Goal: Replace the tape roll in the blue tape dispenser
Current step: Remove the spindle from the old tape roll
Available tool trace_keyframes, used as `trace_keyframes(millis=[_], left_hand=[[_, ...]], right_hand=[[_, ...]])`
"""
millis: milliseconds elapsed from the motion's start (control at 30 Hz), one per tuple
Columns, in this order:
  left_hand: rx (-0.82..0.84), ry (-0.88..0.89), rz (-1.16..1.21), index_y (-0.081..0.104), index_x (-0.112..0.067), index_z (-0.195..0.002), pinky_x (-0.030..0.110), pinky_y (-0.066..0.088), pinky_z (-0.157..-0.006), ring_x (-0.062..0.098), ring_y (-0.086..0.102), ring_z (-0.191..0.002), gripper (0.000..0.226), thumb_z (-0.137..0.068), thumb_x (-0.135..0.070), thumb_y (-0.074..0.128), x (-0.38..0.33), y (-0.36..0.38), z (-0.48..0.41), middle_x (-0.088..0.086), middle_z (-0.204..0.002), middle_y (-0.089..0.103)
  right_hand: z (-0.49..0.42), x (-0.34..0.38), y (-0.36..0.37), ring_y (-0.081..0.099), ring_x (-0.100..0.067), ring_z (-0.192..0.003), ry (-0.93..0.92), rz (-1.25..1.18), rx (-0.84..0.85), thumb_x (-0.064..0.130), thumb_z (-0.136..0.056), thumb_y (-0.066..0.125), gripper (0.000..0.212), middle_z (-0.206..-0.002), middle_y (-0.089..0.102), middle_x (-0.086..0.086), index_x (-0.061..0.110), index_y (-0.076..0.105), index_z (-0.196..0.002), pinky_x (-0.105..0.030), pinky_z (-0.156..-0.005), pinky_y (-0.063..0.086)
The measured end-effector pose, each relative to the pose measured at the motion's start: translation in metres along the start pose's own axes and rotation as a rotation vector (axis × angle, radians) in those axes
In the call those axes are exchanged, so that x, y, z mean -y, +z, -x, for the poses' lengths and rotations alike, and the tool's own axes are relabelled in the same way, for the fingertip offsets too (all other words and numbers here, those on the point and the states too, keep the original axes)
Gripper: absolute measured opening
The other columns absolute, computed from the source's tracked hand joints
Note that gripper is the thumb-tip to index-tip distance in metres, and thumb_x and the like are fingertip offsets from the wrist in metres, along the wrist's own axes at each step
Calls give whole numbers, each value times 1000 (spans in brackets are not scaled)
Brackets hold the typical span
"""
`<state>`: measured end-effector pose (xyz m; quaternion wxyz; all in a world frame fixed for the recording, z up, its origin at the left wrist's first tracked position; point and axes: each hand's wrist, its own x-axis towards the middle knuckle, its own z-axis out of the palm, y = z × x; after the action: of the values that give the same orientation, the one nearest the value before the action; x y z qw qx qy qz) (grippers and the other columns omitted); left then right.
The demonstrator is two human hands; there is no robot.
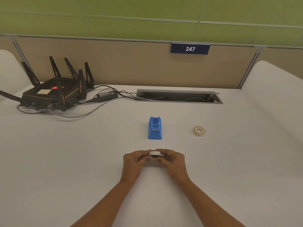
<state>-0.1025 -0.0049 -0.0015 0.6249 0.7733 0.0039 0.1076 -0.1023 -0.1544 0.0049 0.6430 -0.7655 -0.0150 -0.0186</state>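
Observation:
The blue tape dispenser (155, 128) stands in the middle of the white table with its roll slot holding nothing. To its right lies a beige tape roll (199, 131), flat and apart from my hands. Nearer to me, my left hand (135, 160) and my right hand (172, 159) meet around a white tape roll (155, 152) with a dark part under it, held between the fingertips just above the table. My fingers hide most of this roll. A ring is on my right hand.
A black router (54, 94) with several antennas sits at the back left, with a power brick (107, 96) and cables trailing to an open cable hatch (178, 96). A beige partition with a "247" sign (190, 49) closes the back.

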Motion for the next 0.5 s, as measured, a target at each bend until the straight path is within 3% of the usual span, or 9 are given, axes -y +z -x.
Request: trace_keyframes(millis=[200, 333, 500], left_hand=[[-8, 7, 10, 69, 1, -94, 13, 53, -72, -5, 65, -63, 22, -73, 7, 67, 0, -1, 0, 6, -85, 70], [10, 9, 19, 71, -4, -90, 7, 51, -69, -7, 65, -66, 20, -74, 7, 66, -2, 1, 0, 3, -85, 70], [73, -49, 82, 67, -18, -98, 9, 52, -73, -5, 67, -78, 31, -73, 0, 71, -2, 1, -2, -4, -90, 71]], right_hand=[[-1, 0, 4, 69, -5, -62, 14, -40, 8, -1, -76, 68, 22, -81, 72, -10, 2, 68, -97, -10, -61, 50], [-2, 2, 4, 68, -4, -60, 8, -11, 16, 2, -76, 69, 21, -83, 71, -7, 7, 67, -97, -10, -61, 50], [-5, 3, 1, 67, -15, -83, -21, 46, 5, 0, -79, 63, 29, -103, 68, -1, 15, 65, -104, -7, -72, 49]])
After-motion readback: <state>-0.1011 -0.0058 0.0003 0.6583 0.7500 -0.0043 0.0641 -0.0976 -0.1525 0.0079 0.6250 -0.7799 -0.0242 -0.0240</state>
